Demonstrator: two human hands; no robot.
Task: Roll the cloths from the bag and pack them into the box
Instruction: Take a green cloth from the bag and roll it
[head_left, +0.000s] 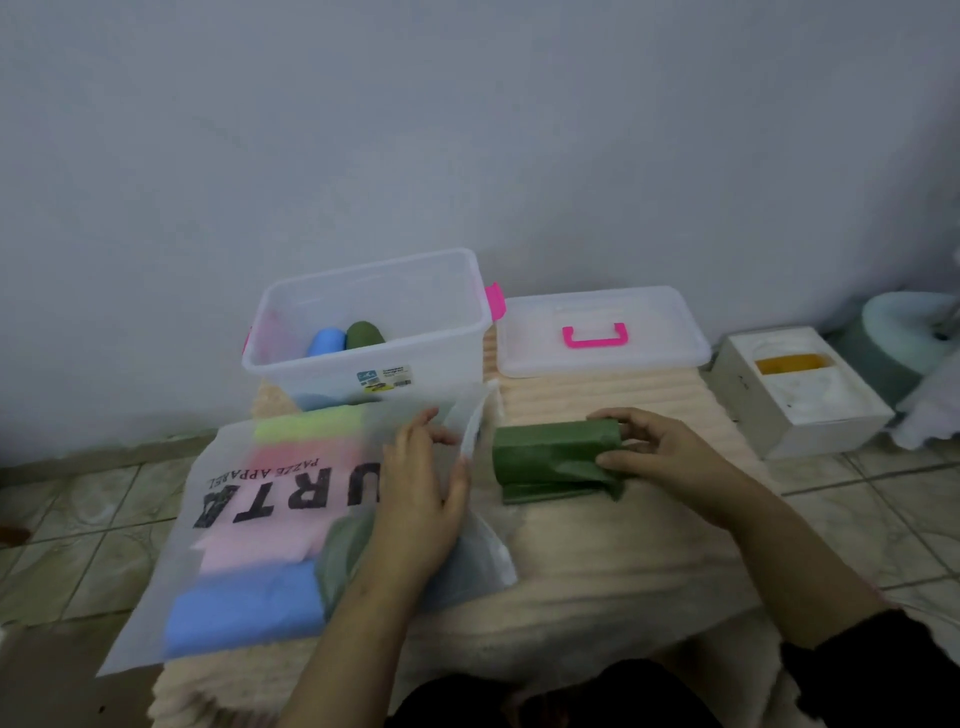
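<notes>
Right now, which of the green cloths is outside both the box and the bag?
The green cloth on the beige mat, gripped by the right hand. The other rolled green cloth sits in the clear box beside a blue roll.

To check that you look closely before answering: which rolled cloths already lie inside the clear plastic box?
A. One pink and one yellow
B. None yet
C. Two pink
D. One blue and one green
D: inside the clear box a blue roll and a dark green roll lie side by side, while the right hand grips another green cloth on the mat.
</notes>
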